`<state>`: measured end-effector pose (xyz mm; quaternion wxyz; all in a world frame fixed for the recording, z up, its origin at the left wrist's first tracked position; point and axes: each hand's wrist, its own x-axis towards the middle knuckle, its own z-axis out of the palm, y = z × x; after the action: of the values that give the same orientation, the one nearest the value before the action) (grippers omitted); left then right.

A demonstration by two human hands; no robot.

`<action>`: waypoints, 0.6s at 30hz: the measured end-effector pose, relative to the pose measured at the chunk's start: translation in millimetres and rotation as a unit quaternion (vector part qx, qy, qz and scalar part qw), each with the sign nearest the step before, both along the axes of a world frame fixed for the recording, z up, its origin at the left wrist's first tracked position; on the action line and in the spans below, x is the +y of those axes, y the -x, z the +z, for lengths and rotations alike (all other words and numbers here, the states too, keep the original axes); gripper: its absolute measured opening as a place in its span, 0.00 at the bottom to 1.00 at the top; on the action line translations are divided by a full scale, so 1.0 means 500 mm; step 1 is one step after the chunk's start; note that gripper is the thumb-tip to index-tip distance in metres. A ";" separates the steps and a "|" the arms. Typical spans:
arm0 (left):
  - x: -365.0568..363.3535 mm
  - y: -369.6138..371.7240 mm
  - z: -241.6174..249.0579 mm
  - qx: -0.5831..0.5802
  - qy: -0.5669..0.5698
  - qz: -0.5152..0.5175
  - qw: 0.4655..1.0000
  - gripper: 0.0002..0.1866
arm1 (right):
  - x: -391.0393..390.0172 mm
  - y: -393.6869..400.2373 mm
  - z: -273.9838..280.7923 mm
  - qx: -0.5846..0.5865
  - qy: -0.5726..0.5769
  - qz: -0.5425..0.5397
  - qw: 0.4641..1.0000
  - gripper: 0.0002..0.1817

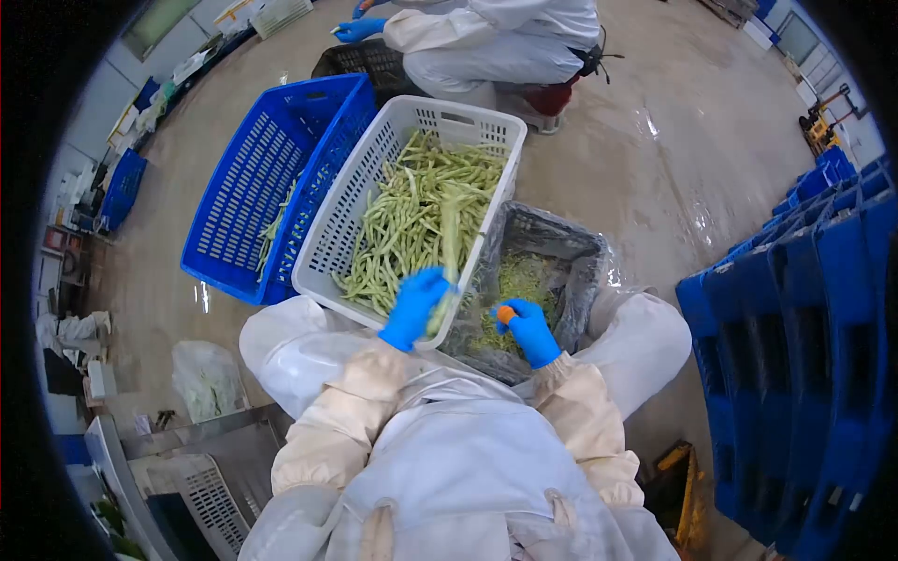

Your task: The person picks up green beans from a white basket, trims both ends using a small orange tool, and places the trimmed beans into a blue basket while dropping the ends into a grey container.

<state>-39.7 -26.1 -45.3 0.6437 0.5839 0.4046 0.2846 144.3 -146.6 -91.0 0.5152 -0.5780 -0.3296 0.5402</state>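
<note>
Green bean pods (407, 220) fill much of a white perforated crate (318, 245) in front of my knees. My left hand (414, 307), in a blue glove, is over the near end of the crate, close to the pods; motion blurs its fingers. My right hand (530, 332), also gloved in blue, is closed on a small orange-handled tool (506, 314). It is above a bin lined with dark plastic (575, 245), which holds small green trimmings (524, 280). Left of the white crate stands a blue crate (234, 192) with a few pods inside.
Opposite me sits a person in white (500, 47) with blue gloves, beside a black crate (374, 67). Blue pallets (795, 346) are stacked at the right. A clear plastic bag (206, 379) lies on the wet floor at the left, near a metal frame (178, 439).
</note>
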 end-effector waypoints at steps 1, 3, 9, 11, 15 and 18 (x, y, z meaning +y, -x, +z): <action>0.042 0.029 0.012 -0.005 -0.026 0.039 0.999 0.14 | -0.003 -0.002 -0.030 -0.067 0.029 -0.023 0.997 0.11; 0.125 0.108 0.071 0.011 -0.100 0.171 0.980 0.14 | -0.015 -0.022 -0.057 -0.268 0.030 -0.042 0.962 0.10; 0.360 0.363 0.235 0.143 -0.357 0.314 0.868 0.13 | -0.021 -0.040 -0.035 -0.645 0.122 -0.035 0.754 0.07; 0.398 0.391 0.226 0.439 -0.587 0.353 0.582 0.15 | -0.015 -0.045 -0.037 -0.690 0.169 0.003 0.704 0.05; 0.387 0.276 -0.041 0.334 -0.374 0.063 0.863 0.16 | 0.006 -0.039 -0.007 -0.658 0.199 0.003 0.726 0.09; 0.315 0.153 -0.195 0.457 -0.370 -0.286 0.757 0.10 | 0.023 -0.034 -0.005 -0.667 0.220 0.056 0.710 0.12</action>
<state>-116.3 131.3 -142.9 0.1679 0.9256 0.3280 -0.0864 161.5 -135.0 -93.7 -0.0112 -0.8652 -0.4914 0.0996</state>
